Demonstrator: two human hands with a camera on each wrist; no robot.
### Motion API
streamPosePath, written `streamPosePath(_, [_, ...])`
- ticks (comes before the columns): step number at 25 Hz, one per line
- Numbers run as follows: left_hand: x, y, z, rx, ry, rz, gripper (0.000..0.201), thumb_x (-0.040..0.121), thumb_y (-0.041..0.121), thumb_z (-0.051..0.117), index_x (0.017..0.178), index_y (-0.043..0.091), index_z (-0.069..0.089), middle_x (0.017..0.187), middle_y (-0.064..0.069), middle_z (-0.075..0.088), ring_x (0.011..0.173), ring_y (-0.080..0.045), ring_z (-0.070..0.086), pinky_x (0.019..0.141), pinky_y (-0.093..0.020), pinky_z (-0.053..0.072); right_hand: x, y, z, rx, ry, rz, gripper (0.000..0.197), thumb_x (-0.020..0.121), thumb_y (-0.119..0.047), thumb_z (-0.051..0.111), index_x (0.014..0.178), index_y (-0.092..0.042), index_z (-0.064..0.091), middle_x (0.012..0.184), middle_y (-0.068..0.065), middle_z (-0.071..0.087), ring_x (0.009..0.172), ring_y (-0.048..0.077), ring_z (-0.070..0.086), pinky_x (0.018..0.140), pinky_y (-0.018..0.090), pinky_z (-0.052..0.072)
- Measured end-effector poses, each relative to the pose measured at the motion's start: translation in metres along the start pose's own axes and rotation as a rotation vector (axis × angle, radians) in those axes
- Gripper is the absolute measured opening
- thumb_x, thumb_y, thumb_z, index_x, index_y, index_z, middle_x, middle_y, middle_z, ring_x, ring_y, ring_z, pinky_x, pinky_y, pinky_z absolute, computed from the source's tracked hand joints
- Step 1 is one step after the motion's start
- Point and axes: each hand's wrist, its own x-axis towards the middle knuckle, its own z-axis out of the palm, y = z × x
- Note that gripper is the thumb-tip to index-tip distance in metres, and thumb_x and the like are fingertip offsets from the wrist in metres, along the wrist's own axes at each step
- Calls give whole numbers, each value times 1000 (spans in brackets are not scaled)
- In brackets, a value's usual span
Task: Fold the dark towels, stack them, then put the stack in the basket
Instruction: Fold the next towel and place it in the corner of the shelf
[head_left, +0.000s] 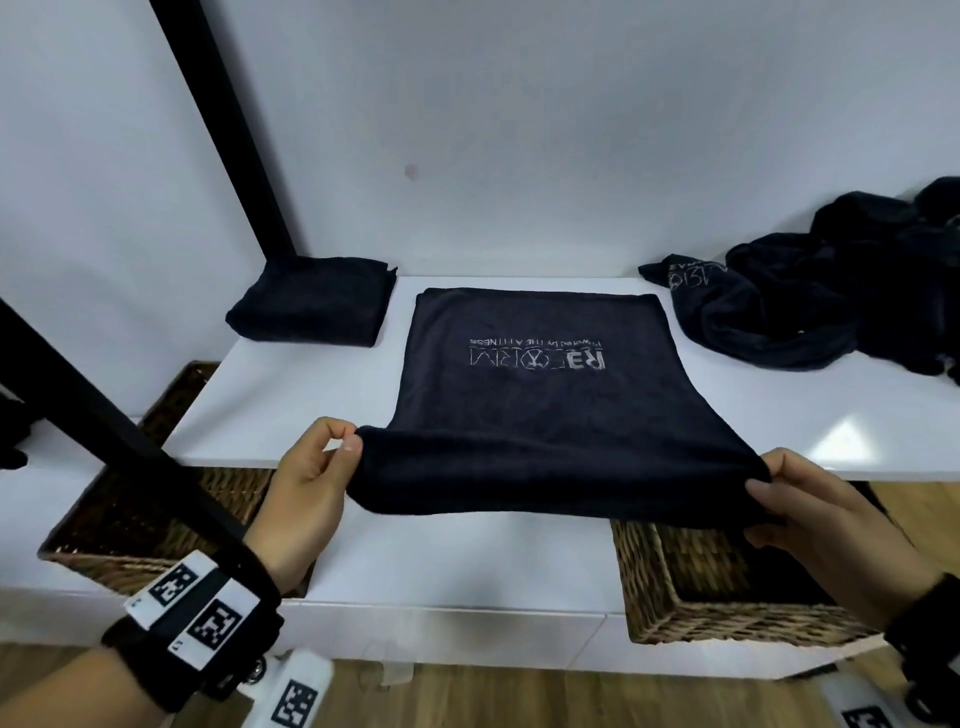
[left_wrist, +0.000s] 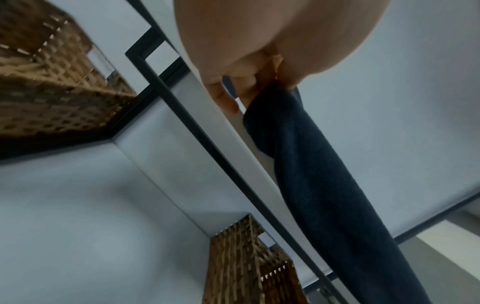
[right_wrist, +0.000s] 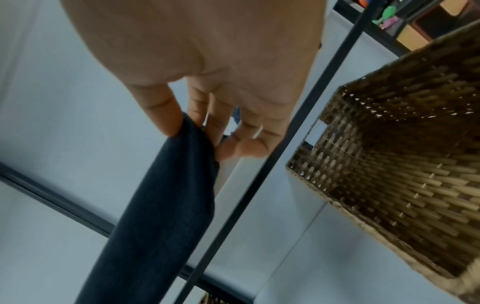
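Towel (head_left: 535, 374) with printed logo lay spread on white shelf (head_left: 291, 395), near edge lifted off front. Left hand (head_left: 306, 483) pinched left near corner between thumb and forefinger; right hand (head_left: 821, 514) gripped right near corner. Folded towel (head_left: 311, 306) sat at left rear. Unfolded towel heap (head_left: 831, 296) lay at right. Wicker basket (head_left: 727, 587) stood below right, second basket (head_left: 130, 525) below left.
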Motion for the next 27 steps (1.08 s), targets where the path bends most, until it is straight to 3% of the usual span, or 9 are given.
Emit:
streamPosePath(4, [-5,-3,-7,197,-179,9,8,97,10,52,94,12,45,57,-2,59,50,-10,43,53,-22,34,-1,5,0,-167,-37,78,79,35,-72,83,84,-14,61,79,18,62,72,30,61,63,42,50])
streamPosePath(7, [-4,-8,-12,342,-202,-17,16,89,4,59,91,15,47,53,1,51,50,-10,35,57,-30,31,-4,2,1,-179,-43,127,91,26,-67,88,84,-5,58,76,13,67,72,25,65,80,51,57])
streamPosePath(9, [2,-6,-16,370,-212,-54,21,82,-1,62,89,14,50,54,0,57,51,-10,40,61,-31,34,-7,-7,1,-258,-93,190,94,26,-65,89,85,0,55,78,21,69,72,30,64,79,51,56])
streamPosePath(11, [8,-1,-18,359,-241,-70,21,80,-3,64,88,13,53,61,-3,66,57,-12,49,66,-32,39,-4,-25,-2,-421,-133,236,85,37,-62,89,88,0,61,83,22,71,73,34,67,69,45,57])
streamPosePath(13, [10,1,-17,356,-272,-70,17,80,1,69,87,11,57,70,-7,71,65,-16,60,72,-30,44,9,-61,2,-576,-149,212,48,71,-41,80,93,-1,64,84,18,73,75,35,69,65,46,57])
streamPosePath(15, [11,-3,-18,363,-270,-53,15,79,5,74,82,14,61,74,-7,72,70,-19,65,73,-26,46,36,-105,9,-720,-180,120,20,89,-24,65,94,-4,65,85,13,74,76,31,71,61,40,57])
streamPosePath(19, [18,-11,-20,406,-159,1,14,79,18,76,71,19,64,72,-2,71,68,-18,65,69,-27,48,108,-185,71,-942,-305,-32,10,92,-21,63,93,-11,65,86,12,73,74,24,71,57,36,57])
streamPosePath(24, [12,-8,-15,506,-141,87,18,83,25,70,75,22,55,62,9,65,56,0,53,56,-12,38,200,-195,183,-1125,-432,13,18,90,-21,65,101,-7,64,90,11,71,77,25,70,73,46,60])
streamPosePath(27, [9,-18,-19,453,-284,102,17,89,19,63,88,25,47,84,14,66,80,8,58,74,-14,44,246,-173,234,-1183,-432,75,27,92,-18,63,111,0,59,94,14,66,80,31,67,73,46,57])
